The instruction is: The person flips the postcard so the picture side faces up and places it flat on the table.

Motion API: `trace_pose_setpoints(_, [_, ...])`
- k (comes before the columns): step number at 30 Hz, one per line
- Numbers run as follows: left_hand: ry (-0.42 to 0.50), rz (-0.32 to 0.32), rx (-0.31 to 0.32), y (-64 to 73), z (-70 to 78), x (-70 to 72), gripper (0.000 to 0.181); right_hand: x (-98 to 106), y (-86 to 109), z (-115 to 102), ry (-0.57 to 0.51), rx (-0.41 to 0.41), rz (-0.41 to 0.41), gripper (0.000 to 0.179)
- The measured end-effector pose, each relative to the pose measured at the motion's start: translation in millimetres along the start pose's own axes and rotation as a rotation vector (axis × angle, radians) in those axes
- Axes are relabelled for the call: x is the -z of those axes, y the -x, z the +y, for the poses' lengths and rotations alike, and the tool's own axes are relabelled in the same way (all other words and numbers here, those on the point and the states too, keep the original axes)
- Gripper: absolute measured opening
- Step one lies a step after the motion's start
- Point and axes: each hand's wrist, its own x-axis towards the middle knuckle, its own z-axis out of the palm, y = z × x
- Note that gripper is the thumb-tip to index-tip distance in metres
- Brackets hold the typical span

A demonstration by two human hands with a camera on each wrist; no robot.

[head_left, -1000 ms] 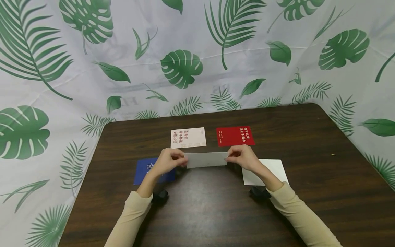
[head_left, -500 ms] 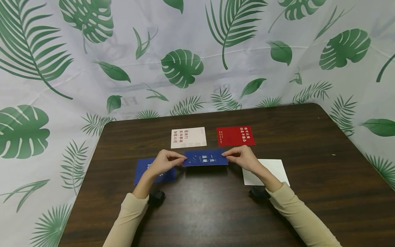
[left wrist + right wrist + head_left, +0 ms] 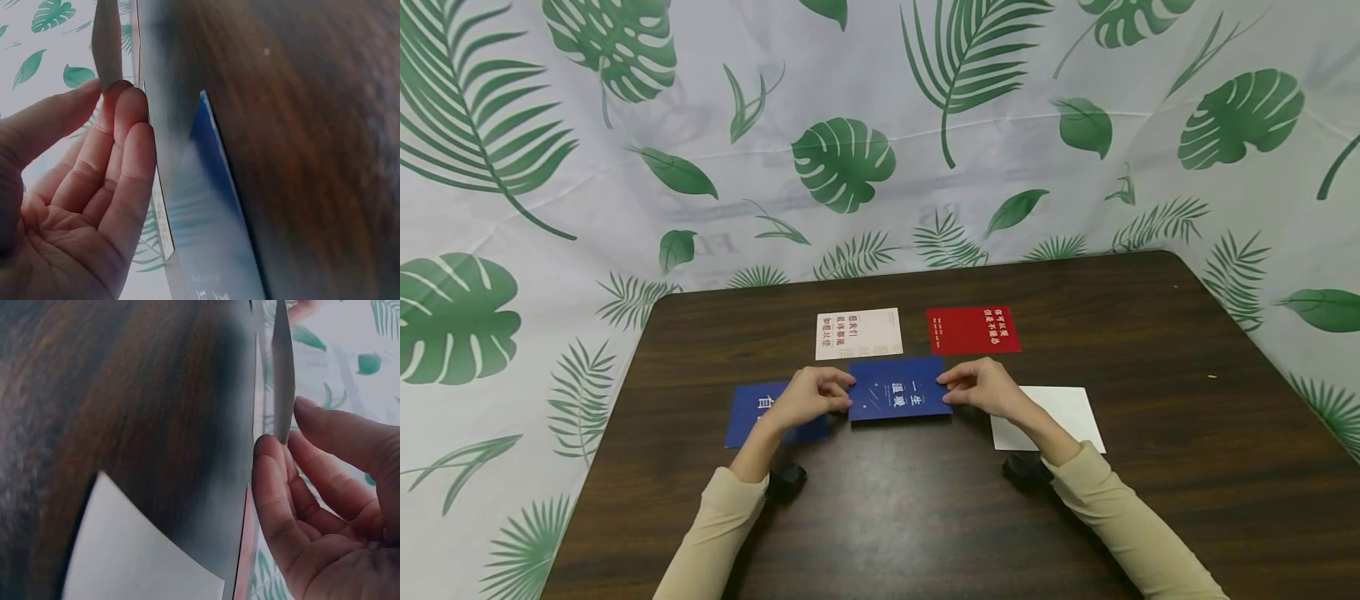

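Observation:
A blue postcard with white lettering (image 3: 895, 388) is held between both hands, lettered side up, close over the table. My left hand (image 3: 808, 395) pinches its left edge between thumb and fingers. At the opposite edge, my right hand (image 3: 988, 388) grips it the same way. In the left wrist view the postcard (image 3: 107, 44) appears nearly edge-on at the thumb tip; the right wrist view also shows the postcard (image 3: 283, 375) as a thin strip. Another blue card (image 3: 747, 415) lies partly covered by the left hand, and a blank white card (image 3: 1071, 410) lies beneath the right wrist.
Farther back on the dark wooden table (image 3: 910, 517) lie a cream card with lettering (image 3: 859, 333) and a red card (image 3: 958, 337), side by side. A leaf-patterned white cloth (image 3: 737, 192) hangs behind the table. Black straps with small devices (image 3: 1026, 469) sit at the wrists.
The postcard has turned from showing its pale side to showing its blue lettered face, then tilted flatter and come lower toward the table. Both hands have kept hold of its edges.

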Motion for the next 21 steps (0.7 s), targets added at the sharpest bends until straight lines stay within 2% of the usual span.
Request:
trace_pose_setpoints(3, [-0.008,-0.011,0.025,-4.7,-13.5,-2.9,0.039,-1.5,-0.1,0.3,0.035,0.010,-0.002,0.027])
trace_pose_setpoints(6, [-0.005,-0.022,0.041,-6.4,-18.4,-4.6,0.045,-2.6,0.0,0.1,0.052,0.002,-0.008,0.030])
trace_pose_setpoints(16, [-0.007,-0.052,0.052,-6.5,-18.9,-6.5,0.054,-6.0,-1.9,0.0,0.107,-0.040,-0.049,0.046])
trace_pose_setpoints(21, [-0.032,-0.071,0.094,-9.1,-18.9,-6.9,0.062,-6.4,-3.5,-1.6,0.137,-0.047,-0.061,0.051])
